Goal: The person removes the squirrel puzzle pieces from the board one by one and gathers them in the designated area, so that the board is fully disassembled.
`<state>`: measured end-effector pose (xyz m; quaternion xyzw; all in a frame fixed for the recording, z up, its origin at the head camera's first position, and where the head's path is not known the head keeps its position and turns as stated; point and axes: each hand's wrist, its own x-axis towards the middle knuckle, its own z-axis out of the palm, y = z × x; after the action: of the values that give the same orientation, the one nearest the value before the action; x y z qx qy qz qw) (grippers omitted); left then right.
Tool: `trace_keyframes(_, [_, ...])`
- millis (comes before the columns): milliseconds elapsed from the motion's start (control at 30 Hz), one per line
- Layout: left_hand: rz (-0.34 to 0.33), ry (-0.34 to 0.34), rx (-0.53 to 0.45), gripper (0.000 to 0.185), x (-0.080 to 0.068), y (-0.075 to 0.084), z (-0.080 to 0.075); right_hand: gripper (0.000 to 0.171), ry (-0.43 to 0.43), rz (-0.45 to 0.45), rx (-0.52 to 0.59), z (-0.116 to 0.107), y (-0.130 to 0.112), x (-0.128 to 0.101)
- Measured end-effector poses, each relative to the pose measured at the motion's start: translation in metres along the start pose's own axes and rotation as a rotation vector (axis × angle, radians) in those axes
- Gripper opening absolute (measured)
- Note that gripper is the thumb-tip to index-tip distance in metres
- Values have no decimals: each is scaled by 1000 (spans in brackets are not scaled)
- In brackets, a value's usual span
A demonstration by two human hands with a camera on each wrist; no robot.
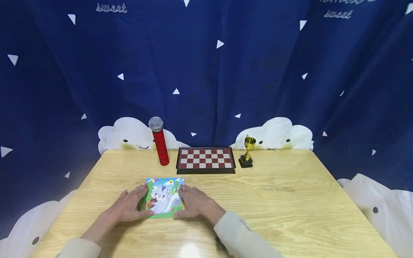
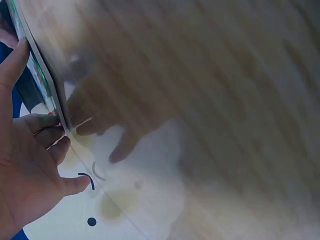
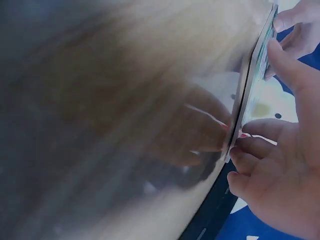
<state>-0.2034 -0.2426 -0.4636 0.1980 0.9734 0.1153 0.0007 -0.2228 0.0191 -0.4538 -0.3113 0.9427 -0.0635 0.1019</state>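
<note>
A square picture board [image 1: 164,197] with a grey cartoon animal lies flat on the wooden table [image 1: 274,200], near its front. My left hand [image 1: 133,205] rests on the board's left side, fingers stretched over the edge and thumb along the near edge. My right hand [image 1: 190,202] rests the same way on the right side. In the left wrist view the fingertips of the left hand [image 2: 35,150] touch the thin edge of the board [image 2: 42,80]. In the right wrist view the right hand [image 3: 280,165] has its fingertips at the corner of the board [image 3: 252,85] and its thumb over the face.
At the back of the table stand a red microphone [image 1: 160,143], a red-and-white chessboard [image 1: 205,159] and a small gold trophy [image 1: 247,152]. A dark blue curtain [image 1: 226,71] with cloud figures hangs behind and around the table.
</note>
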Motion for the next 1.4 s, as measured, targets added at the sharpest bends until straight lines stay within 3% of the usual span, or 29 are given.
trace_keyframes(233, [-13, -42, 11, 97, -1, 5, -4, 84, -34, 33, -98, -2, -2, 1])
trace_keyframes(567, [1, -104, 6, 95, 1, 23, -1, 84, -52, 15, -89, -6, 16, -19])
trace_keyframes(900, [37, -148, 1, 94, 7, 57, 3, 87, -30, 19, -39, -6, 41, -51])
trace_keyframes(1200, [10, -218, 44, 95, 14, 95, 12, 86, -22, 6, 0, -8, 65, -81])
trace_keyframes(1400, [39, -208, 71, 94, 16, 113, 14, 86, -15, 5, 39, -7, 77, -98])
